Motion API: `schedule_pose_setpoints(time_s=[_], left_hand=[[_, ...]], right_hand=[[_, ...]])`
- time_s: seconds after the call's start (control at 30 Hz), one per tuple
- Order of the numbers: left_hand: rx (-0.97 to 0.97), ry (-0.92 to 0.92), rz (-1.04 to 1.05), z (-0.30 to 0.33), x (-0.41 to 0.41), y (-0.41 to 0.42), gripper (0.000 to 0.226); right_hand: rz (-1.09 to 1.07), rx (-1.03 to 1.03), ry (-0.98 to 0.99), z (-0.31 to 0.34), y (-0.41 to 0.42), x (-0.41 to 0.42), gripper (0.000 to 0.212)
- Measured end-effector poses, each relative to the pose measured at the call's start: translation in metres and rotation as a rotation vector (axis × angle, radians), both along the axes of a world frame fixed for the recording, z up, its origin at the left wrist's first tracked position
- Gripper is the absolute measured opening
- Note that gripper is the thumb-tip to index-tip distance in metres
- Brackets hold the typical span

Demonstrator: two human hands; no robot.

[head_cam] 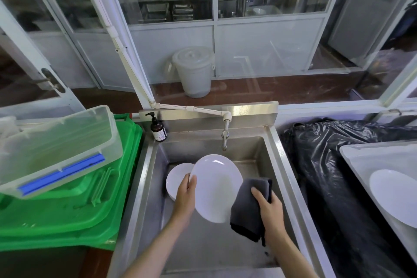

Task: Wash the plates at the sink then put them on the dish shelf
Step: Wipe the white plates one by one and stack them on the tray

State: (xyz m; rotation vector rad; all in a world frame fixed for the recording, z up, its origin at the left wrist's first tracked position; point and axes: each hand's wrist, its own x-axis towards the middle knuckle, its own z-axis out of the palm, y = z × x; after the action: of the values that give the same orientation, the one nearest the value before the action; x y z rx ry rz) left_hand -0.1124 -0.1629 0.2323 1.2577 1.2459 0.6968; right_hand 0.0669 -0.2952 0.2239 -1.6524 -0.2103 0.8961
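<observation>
My left hand (pixel 186 196) grips the left rim of a white plate (pixel 216 187), holding it tilted over the steel sink (pixel 276 176). My right hand (pixel 269 210) holds a dark grey cloth (pixel 248 207) against the plate's right edge. A second white plate (pixel 177 178) leans in the sink's left side, partly hidden behind the held plate and my left hand. The tap (pixel 225 137) hangs above the basin; I see no water running. At the far right another white plate (pixel 393 198) lies in a white tray (pixel 354 156).
A brown soap pump bottle (pixel 158 130) stands at the sink's back left corner. Green bin lids (pixel 74 210) with a clear plastic box (pixel 58 149) on top fill the left. A black bin bag (pixel 327 165) lies right of the sink. A white lidded bucket (pixel 195 70) sits beyond the glass.
</observation>
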Motion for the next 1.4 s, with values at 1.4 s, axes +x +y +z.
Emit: schedule_pose_setpoints(time_s=[1.4], left_hand=[[-0.276,-0.504,0.230,0.070,0.038,-0.036,0.054]], right_hand=[[0.550,0.202,-0.844,0.083,0.056,-0.065,0.018]])
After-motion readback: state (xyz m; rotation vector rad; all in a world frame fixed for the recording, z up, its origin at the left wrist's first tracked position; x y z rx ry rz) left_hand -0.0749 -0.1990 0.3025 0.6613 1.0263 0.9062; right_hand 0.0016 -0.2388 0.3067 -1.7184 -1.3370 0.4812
